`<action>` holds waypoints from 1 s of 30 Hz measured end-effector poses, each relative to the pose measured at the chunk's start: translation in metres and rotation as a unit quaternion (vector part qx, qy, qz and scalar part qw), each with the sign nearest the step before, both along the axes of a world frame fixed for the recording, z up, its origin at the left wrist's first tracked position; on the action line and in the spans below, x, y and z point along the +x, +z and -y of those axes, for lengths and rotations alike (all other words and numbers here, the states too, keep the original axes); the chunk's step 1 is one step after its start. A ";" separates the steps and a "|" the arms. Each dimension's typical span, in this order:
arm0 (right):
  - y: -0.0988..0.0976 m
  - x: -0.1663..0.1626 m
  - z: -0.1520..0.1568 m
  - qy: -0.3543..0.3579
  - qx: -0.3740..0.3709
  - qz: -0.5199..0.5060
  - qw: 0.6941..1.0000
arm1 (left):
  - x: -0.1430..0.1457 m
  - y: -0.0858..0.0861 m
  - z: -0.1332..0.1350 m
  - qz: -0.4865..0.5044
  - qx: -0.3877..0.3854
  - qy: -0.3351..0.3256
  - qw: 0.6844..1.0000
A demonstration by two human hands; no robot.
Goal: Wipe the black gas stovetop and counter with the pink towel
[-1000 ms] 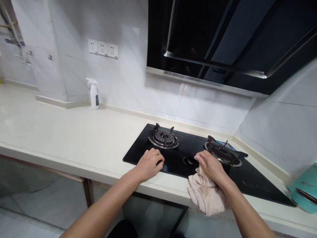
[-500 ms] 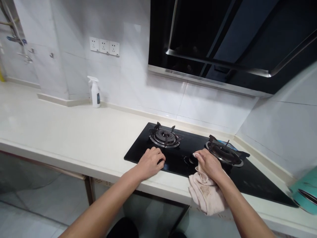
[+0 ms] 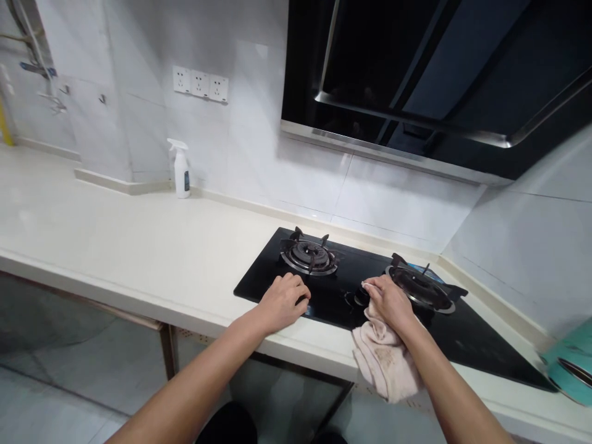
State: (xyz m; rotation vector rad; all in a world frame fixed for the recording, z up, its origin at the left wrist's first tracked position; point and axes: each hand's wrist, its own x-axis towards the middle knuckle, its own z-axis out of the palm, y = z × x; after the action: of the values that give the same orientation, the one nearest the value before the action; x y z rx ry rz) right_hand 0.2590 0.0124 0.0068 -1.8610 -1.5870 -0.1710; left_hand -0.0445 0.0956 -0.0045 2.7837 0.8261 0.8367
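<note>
Cool light, shadow beneath hood (image 3: 416, 68), edges stretched

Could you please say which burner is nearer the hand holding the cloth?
The right burner, just beyond the right hand; the left burner sits nearer the left hand.

On the left, a white spray bottle (image 3: 182, 177) stood at the far side of the desk (image 3: 124, 243), below three wall sockets (image 3: 200, 84). A black range hood (image 3: 393, 74) hung right, a turquoise container (image 3: 572, 346) nearer.

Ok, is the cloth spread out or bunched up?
The cloth is bunched up: the right hand holds its top, and the rest hangs in folds over the counter edge.
</note>
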 end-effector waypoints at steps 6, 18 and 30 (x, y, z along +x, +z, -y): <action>0.012 0.004 0.017 0.137 -0.028 -0.051 0.989 | 0.000 0.001 0.001 -0.007 0.006 0.003 1.000; 0.004 0.006 0.013 0.110 -0.024 -0.034 0.993 | 0.000 0.002 0.002 -0.011 0.001 0.006 1.000; -0.003 0.012 0.000 0.060 -0.005 0.037 0.997 | 0.000 0.001 0.002 -0.004 -0.004 0.002 1.000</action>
State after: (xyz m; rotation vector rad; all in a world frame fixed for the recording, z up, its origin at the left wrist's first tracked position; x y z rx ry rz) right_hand 0.2713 0.0122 0.0040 -1.7790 -1.7480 -0.1809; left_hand -0.0447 0.0935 -0.0037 2.7809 0.8348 0.8211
